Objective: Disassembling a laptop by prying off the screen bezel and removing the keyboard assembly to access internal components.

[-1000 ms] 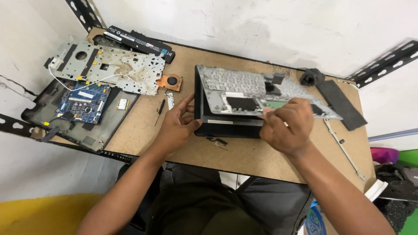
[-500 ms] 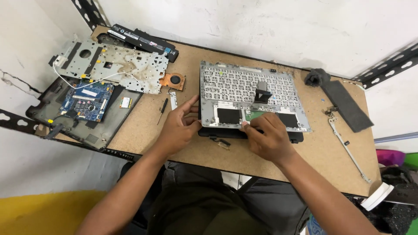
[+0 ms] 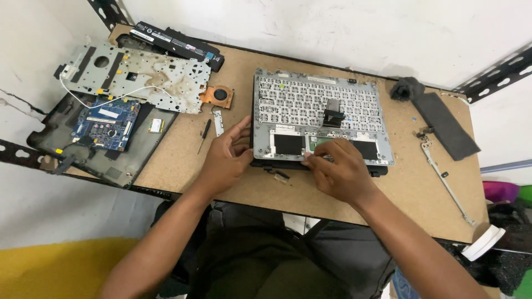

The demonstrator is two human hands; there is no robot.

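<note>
Particleboard workbench (image 3: 354,205): inverted laptop keyboard deck (image 3: 321,119) at centre, left hand (image 3: 227,158) gripping its left edge, right hand (image 3: 341,171) pinching at its front edge beside the touchpad plate; best steadied flat and pried gently; blue motherboard (image 3: 105,122), screwdriver (image 3: 204,135) lying left.

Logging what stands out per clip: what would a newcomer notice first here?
Mid-table, the grey metal underside of a laptop keyboard panel lies flat, with the left hand gripping its left edge and the right hand on its front edge. At far left sits a blue circuit board below a perforated silver metal plate.
</note>
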